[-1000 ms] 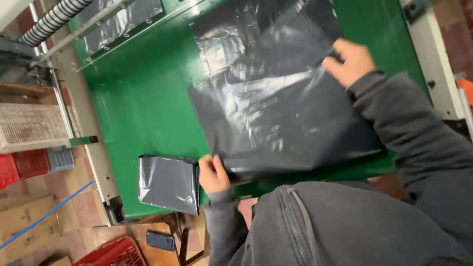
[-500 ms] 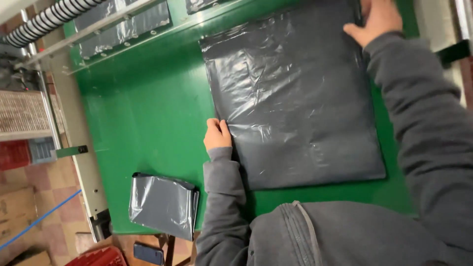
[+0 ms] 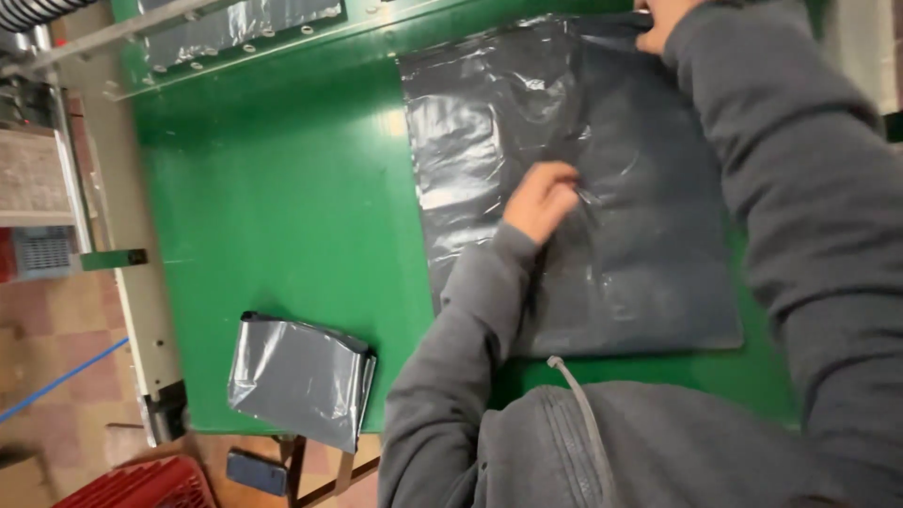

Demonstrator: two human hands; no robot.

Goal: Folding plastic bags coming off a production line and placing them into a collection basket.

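A large dark grey plastic bag (image 3: 649,245) lies flat on the green table (image 3: 282,216). My left hand (image 3: 541,199) rests on the middle of the bag, fingers curled and pressing on the plastic. My right hand (image 3: 663,21) is at the bag's far edge near the top of the frame, pinching the plastic there; part of the hand is cut off by the frame. Both arms are in grey sleeves. A stack of folded grey bags (image 3: 301,378) sits at the table's near left corner, apart from both hands.
More grey plastic sheets (image 3: 240,26) hang on a rail with holes at the table's far side. A corrugated hose (image 3: 38,11) is at top left. A red crate (image 3: 141,484) and a dark phone (image 3: 256,470) lie below the table on the floor.
My left hand has slid from the bag's left edge onto its middle. My right hand stays at the far edge. The view has shifted closer.
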